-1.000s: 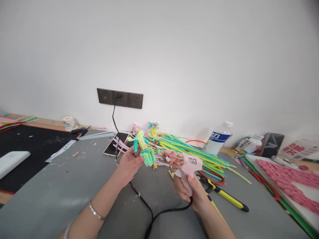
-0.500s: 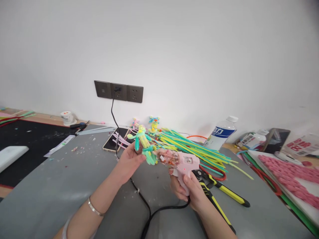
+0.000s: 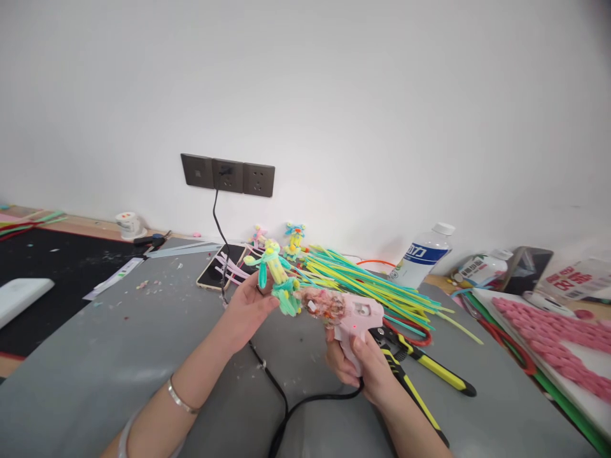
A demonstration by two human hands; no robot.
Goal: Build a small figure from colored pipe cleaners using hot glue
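Note:
My left hand [image 3: 249, 312] holds a yellow and green fuzzy pipe-cleaner figure [image 3: 277, 275] upright, its fingers closed around the back and lower part. In my right hand [image 3: 358, 362] is a pink glue gun [image 3: 360, 315], gripped by its handle, with a small red light showing. The gun's front end is crusted with glue and bits, and its tip is at the right side of the figure's lower green part. Whether the tip touches the figure is hard to tell. A black cable runs from the bottom of the handle.
Green and yellow pipe cleaners [image 3: 372, 286] lie behind the gun, beside yellow-black pliers [image 3: 442, 372]. A bottle [image 3: 422, 256], two small figures [image 3: 294, 238] and a phone [image 3: 210, 277] stand or lie near the wall. Pink knitted material [image 3: 548, 337] is at the right.
Almost nothing differs. The glue gun has shifted very slightly to the right, and both hands keep their holds.

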